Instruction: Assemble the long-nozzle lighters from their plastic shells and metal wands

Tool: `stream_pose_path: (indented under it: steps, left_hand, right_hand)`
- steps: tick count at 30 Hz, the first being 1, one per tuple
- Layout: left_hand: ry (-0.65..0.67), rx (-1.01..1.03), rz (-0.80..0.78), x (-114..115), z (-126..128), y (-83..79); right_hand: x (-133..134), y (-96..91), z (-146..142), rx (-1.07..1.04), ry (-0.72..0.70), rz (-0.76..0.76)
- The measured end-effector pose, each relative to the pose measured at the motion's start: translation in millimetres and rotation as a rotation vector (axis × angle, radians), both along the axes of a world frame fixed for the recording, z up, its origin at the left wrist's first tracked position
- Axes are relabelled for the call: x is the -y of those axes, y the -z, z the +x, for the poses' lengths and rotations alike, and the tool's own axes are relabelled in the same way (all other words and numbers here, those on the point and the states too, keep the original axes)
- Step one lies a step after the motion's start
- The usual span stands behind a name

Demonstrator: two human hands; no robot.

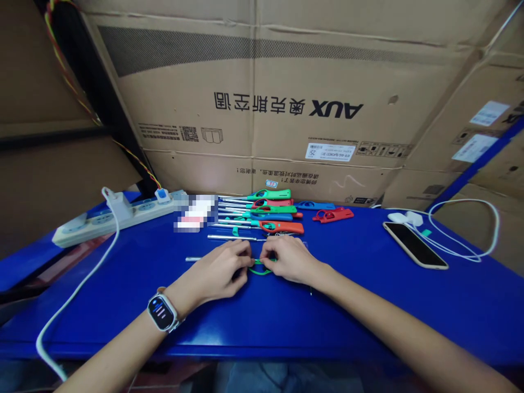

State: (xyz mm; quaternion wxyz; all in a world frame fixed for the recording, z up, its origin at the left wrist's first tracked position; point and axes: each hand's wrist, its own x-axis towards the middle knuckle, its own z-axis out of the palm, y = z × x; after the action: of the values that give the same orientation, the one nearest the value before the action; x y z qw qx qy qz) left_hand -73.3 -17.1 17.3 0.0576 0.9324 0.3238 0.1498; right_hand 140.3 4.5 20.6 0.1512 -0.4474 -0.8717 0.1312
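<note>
Both my hands meet over a green lighter [258, 268] with a long metal barrel [193, 259], which pokes out to the left beneath my left hand. My left hand [225, 268], with a watch on the wrist, has its fingers pinched at the lighter's front end. My right hand [291, 261] closes its fingers on the green handle, hiding most of it. Just beyond my fingers lies a loose metal barrel [231, 237]. Behind it, long-necked lighters in green, red, blue and orange [282, 227] lie in a stack, barrels pointing left.
A blue handle shell [315, 206] and a red one [333, 215] lie right of the stack. Farther right are a phone [415, 245] and a coiled white cable [462, 254]. A power strip [118, 217] sits at left. Cardboard [254, 71] walls the back of the blue table [262, 322].
</note>
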Motion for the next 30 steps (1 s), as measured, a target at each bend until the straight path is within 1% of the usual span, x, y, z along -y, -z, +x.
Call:
stream_pose_path:
  steps: [4,8,12,14,17,21,24,27,30]
  left_hand:
    - [0.005,-0.012,0.027,-3.9,3.3,1.9]
    - [0.009,-0.016,0.057,-13.9,10.7,7.6]
    - [-0.012,0.048,-0.036,-20.6,12.5,10.6]
    - [-0.029,0.086,-0.092,-22.5,11.5,10.0]
    - [-0.031,0.103,-0.131,-27.5,12.4,7.1]
    - [-0.022,0.116,-0.175,-41.1,19.6,2.9]
    - [-0.053,0.156,-0.271,-47.7,24.5,2.5]
    - [-0.115,0.212,-0.336,-46.0,26.7,5.2]
    - [-0.168,0.241,-0.319,-41.3,26.9,8.5]
  right_hand:
    - [1.6,-0.7,8.0,0.006,-0.031,0.057]
    - [-0.6,-1.4,17.3,0.003,0.04,0.048]
    - [-4.8,0.2,20.6,-0.029,0.104,-0.002]
    - [-6.1,0.7,20.4,-0.046,0.101,-0.005]
    - [-6.6,0.3,19.6,-0.048,0.09,0.001]
    - [-5.5,0.0,19.7,-0.059,0.112,-0.008]
    - [-5.1,0.9,20.5,-0.064,0.114,-0.006]
    - [-6.4,1.9,20.8,-0.078,0.112,-0.017]
    - [-8.7,3.0,20.6,-0.093,0.134,-0.056]
